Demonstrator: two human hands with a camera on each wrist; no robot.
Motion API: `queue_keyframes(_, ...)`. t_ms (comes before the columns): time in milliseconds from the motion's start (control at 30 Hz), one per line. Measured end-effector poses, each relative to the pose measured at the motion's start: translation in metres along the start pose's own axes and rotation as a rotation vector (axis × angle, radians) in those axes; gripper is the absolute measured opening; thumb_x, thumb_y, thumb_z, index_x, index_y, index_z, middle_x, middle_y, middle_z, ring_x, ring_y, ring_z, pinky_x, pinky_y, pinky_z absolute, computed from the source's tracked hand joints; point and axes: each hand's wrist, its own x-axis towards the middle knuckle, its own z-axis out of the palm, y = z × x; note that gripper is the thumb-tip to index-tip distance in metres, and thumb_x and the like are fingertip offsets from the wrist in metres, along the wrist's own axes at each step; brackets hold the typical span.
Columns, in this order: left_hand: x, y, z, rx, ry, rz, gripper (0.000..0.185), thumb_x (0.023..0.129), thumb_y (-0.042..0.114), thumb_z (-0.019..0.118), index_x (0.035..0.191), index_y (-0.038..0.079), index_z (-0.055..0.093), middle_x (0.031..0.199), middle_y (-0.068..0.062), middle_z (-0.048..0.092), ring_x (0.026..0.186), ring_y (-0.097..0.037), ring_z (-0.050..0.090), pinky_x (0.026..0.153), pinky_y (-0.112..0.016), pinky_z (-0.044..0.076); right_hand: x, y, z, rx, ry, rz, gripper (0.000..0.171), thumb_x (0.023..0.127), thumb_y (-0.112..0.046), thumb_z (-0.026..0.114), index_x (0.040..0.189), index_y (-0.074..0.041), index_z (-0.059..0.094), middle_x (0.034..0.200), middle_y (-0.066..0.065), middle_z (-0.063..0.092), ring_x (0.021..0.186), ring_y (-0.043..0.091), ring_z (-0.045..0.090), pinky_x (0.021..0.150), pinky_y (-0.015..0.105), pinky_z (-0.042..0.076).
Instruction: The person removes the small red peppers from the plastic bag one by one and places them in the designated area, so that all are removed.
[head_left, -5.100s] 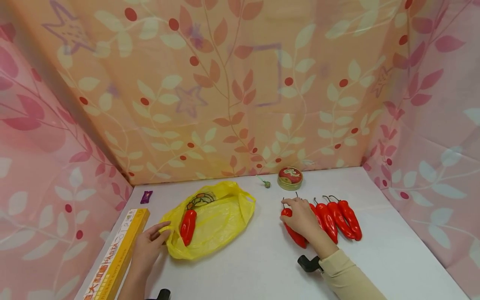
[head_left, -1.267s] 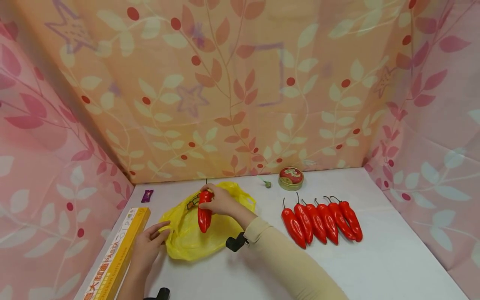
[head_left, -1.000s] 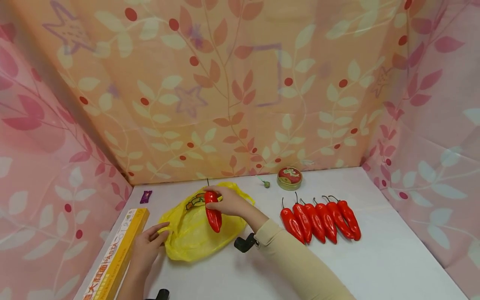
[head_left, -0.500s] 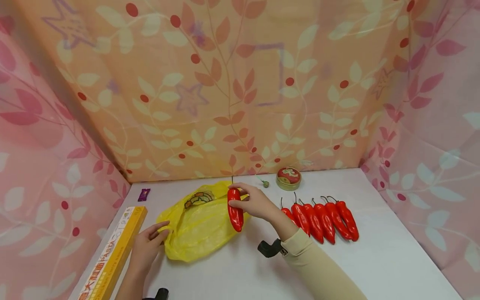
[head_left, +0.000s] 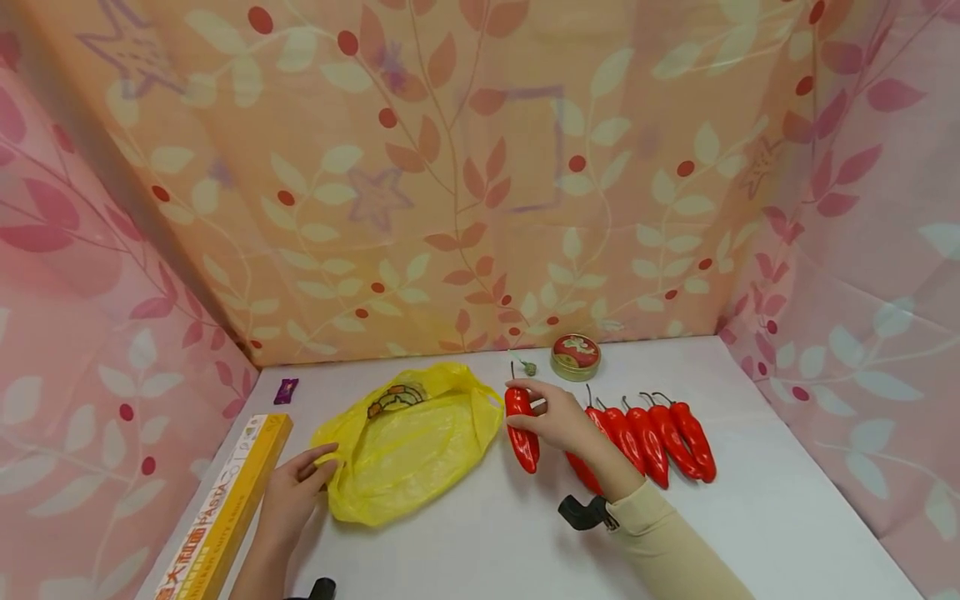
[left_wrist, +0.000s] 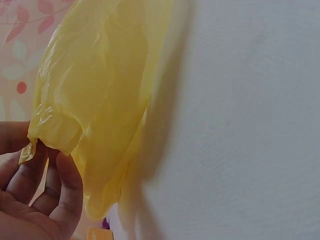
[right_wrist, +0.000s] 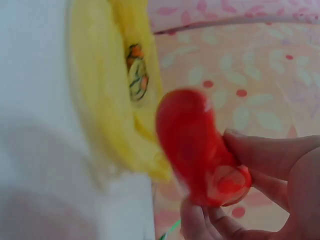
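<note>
My right hand [head_left: 558, 417] grips a glossy red chili pepper [head_left: 521, 433] by its upper part, stem up, in the gap between the bag and the row. The right wrist view has this pepper [right_wrist: 187, 145] end-on, between thumb and fingers. A yellow plastic bag [head_left: 412, 467] lies with its mouth spread wide, a cartoon print near the back. At its left edge my left hand [head_left: 292, 496] pinches a bit of the bag; the left wrist view has the gathered plastic [left_wrist: 55, 130] at the fingertips. Several more red chili peppers [head_left: 649, 442] lie side by side to the right, partly behind my right hand.
Along the left lies a long yellow-and-white pasta box [head_left: 232, 508], with a small purple wrapped sweet [head_left: 286, 391] beyond it. A round red-and-gold tin [head_left: 575, 358] and a tiny green item [head_left: 529, 367] sit at the back. Patterned cloth walls [head_left: 480, 208] enclose the white table [head_left: 465, 550].
Earlier my right hand was at the row's left end and one chili pepper lay in the bag. It has since lifted that pepper out and carried it right. My left hand has stayed put.
</note>
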Motion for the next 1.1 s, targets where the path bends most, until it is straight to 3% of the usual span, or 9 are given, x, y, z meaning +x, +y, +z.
queue_keyframes(267, 0.000, -0.002, -0.001, -0.005, 0.003, 0.002, 0.043, 0.101, 0.029, 0.063, 0.140, 0.012, 0.060, 0.142, -0.017, 0.058, 0.103, -0.017, 0.062, 0.078, -0.017, 0.055, -0.006, 0.026, -0.003, -0.152, 0.031, 0.058, 0.055, 0.083, -0.028, 0.084, 0.134, -0.032, 0.063, 0.113, 0.001, 0.064, 0.097, 0.022, 0.058, 0.068, 0.032, 0.057)
queue_keyframes(367, -0.001, -0.003, -0.002, -0.010, 0.002, -0.007, 0.043, 0.101, 0.030, 0.063, 0.140, 0.012, 0.060, 0.142, -0.017, 0.058, 0.104, -0.018, 0.062, 0.079, -0.017, 0.055, -0.010, 0.030, 0.001, -0.233, 0.045, 0.060, 0.054, 0.083, -0.025, 0.084, 0.133, -0.031, 0.064, 0.115, 0.003, 0.065, 0.098, 0.023, 0.059, 0.071, 0.036, 0.059)
queue_keyframes(600, 0.000, -0.002, -0.003, -0.007, 0.022, 0.002, 0.041, 0.101, 0.028, 0.062, 0.139, 0.012, 0.061, 0.138, -0.017, 0.060, 0.100, -0.019, 0.062, 0.077, -0.016, 0.055, -0.014, 0.038, 0.011, -0.409, 0.047, 0.024, 0.052, 0.084, -0.025, 0.083, 0.133, -0.026, 0.066, 0.129, 0.010, 0.063, 0.117, 0.031, 0.056, 0.088, 0.054, 0.057)
queue_keyframes(800, 0.000, 0.000, -0.002, 0.002, 0.044, 0.015, 0.038, 0.101, 0.027, 0.063, 0.137, 0.013, 0.063, 0.131, -0.014, 0.063, 0.094, -0.017, 0.062, 0.075, -0.017, 0.056, -0.011, 0.044, 0.009, -0.555, 0.079, -0.046, 0.048, 0.082, -0.028, 0.084, 0.128, -0.023, 0.070, 0.130, 0.013, 0.059, 0.118, 0.032, 0.051, 0.088, 0.051, 0.056)
queue_keyframes(967, -0.002, 0.002, 0.000, -0.005, 0.027, 0.017, 0.041, 0.101, 0.028, 0.064, 0.139, 0.015, 0.060, 0.132, -0.015, 0.062, 0.095, -0.018, 0.061, 0.076, -0.018, 0.056, -0.012, 0.047, 0.005, -0.572, 0.079, -0.038, 0.052, 0.081, -0.033, 0.085, 0.129, -0.021, 0.069, 0.126, 0.010, 0.062, 0.110, 0.028, 0.051, 0.084, 0.047, 0.055)
queue_keyframes(1100, -0.002, 0.002, -0.003, 0.002, 0.020, 0.022, 0.048, 0.101, 0.027, 0.063, 0.146, 0.019, 0.052, 0.122, -0.014, 0.066, 0.092, -0.018, 0.060, 0.074, -0.020, 0.056, -0.015, 0.045, 0.002, -0.539, 0.074, -0.026, 0.053, 0.082, -0.033, 0.084, 0.131, -0.020, 0.068, 0.128, 0.011, 0.061, 0.113, 0.029, 0.051, 0.083, 0.048, 0.057)
